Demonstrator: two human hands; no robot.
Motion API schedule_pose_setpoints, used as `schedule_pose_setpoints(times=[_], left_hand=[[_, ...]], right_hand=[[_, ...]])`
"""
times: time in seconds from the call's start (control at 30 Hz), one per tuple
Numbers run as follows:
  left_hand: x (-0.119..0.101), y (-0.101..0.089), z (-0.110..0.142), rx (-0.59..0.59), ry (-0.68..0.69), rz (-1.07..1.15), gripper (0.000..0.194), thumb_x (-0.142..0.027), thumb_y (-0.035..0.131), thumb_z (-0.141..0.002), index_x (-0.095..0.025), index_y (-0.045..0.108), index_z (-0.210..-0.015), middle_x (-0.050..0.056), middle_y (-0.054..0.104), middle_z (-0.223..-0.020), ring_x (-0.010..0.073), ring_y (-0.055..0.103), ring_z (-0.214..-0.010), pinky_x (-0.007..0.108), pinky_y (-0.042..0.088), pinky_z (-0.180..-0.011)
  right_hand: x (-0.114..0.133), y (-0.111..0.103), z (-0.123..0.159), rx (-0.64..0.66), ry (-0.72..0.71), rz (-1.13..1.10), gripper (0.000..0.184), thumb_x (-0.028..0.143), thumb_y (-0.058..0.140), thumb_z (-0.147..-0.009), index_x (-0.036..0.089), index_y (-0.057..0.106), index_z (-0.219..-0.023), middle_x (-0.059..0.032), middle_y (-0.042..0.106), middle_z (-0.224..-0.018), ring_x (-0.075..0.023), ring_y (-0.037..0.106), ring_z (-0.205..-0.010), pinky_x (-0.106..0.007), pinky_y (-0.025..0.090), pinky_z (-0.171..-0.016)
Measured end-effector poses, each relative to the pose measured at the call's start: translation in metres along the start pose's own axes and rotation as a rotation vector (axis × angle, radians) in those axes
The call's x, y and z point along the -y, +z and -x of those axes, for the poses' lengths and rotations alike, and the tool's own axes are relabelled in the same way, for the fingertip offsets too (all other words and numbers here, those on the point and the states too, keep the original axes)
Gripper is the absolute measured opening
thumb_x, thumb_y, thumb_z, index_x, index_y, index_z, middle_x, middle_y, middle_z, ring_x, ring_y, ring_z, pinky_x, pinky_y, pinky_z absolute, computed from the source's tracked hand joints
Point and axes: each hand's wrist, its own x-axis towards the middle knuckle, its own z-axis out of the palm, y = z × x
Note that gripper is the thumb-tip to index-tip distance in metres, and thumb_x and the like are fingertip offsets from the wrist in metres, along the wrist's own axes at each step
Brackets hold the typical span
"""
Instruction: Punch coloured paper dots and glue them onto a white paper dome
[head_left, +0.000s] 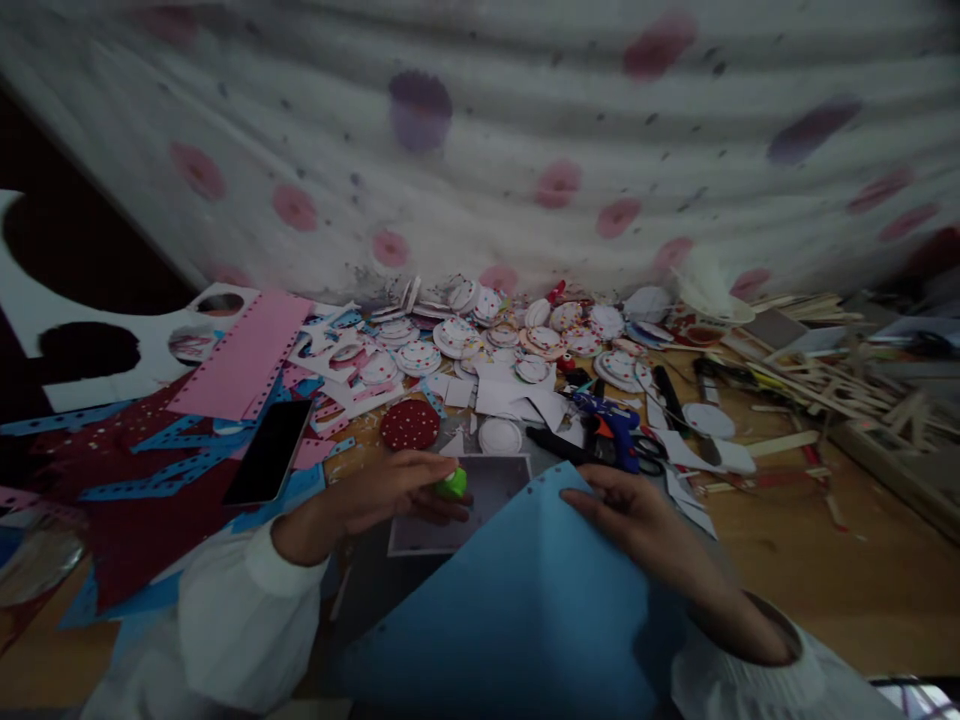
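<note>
My left hand (375, 492) has its fingers wrapped round a small bright green, cap-like object (452, 486); the rest of it is hidden in the palm. A large blue sheet (517, 610) with dark dots along its edge hangs from my right hand (637, 520), pinched at its top corner between thumb and fingers. Beneath the left hand lies a grey panel with a white border (499, 478), partly covered by the sheet. Just beyond it are a round dark red disc with white dots (409, 427) and a white disc (499, 437).
Many dotted paper discs (457, 337) are heaped at the back by a flowered curtain (480, 150). On the left lie a phone (268, 455) and pink and blue scraps. A blue glue gun (619, 430), scissors (649, 452) and wooden sticks (892, 395) lie on the right.
</note>
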Motion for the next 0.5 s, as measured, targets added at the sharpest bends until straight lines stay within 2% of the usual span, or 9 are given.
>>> schedule_pose_setpoints(times=[0.17, 0.3, 0.4, 0.5], left_hand=[[-0.01, -0.004, 0.01, 0.035, 0.052, -0.049, 0.041, -0.054, 0.064, -0.083, -0.018, 0.071, -0.101, 0.011, 0.075, -0.107, 0.0265, 0.069, -0.103, 0.039, 0.049, -0.095], [-0.016, -0.007, 0.017, -0.102, 0.088, -0.274, 0.043, -0.055, 0.062, -0.083, -0.021, 0.07, -0.109, 0.008, 0.072, -0.114, 0.025, 0.065, -0.108, 0.033, 0.05, -0.089], [-0.017, -0.006, 0.017, -0.171, 0.17, -0.524, 0.041, -0.051, 0.062, -0.084, -0.021, 0.069, -0.112, 0.006, 0.071, -0.111, 0.0224, 0.065, -0.103, 0.029, 0.049, -0.083], [-0.013, -0.001, 0.012, -0.2, 0.219, -0.712, 0.041, -0.048, 0.061, -0.085, -0.019, 0.067, -0.114, 0.005, 0.072, -0.104, 0.021, 0.066, -0.093, 0.028, 0.049, -0.077]], right_hand=[[-0.018, -0.007, 0.008, -0.209, 0.066, -0.019, 0.036, 0.056, 0.067, -0.074, 0.02, 0.069, -0.08, 0.0002, 0.06, -0.061, -0.0141, 0.05, -0.05, -0.024, 0.036, -0.042], [-0.031, -0.01, 0.014, -0.38, 0.088, -0.132, 0.035, 0.056, 0.069, -0.073, 0.021, 0.065, -0.079, 0.0021, 0.055, -0.058, -0.0133, 0.046, -0.046, -0.024, 0.035, -0.04], [-0.043, -0.009, 0.015, -0.359, 0.092, -0.109, 0.033, 0.055, 0.065, -0.078, 0.022, 0.064, -0.082, 0.0013, 0.057, -0.06, -0.0155, 0.051, -0.049, -0.025, 0.039, -0.042], [-0.057, -0.007, 0.008, -0.322, -0.055, 0.06, 0.036, 0.051, 0.063, -0.081, 0.021, 0.063, -0.101, -0.0056, 0.068, -0.08, -0.0225, 0.064, -0.068, -0.033, 0.053, -0.058]])
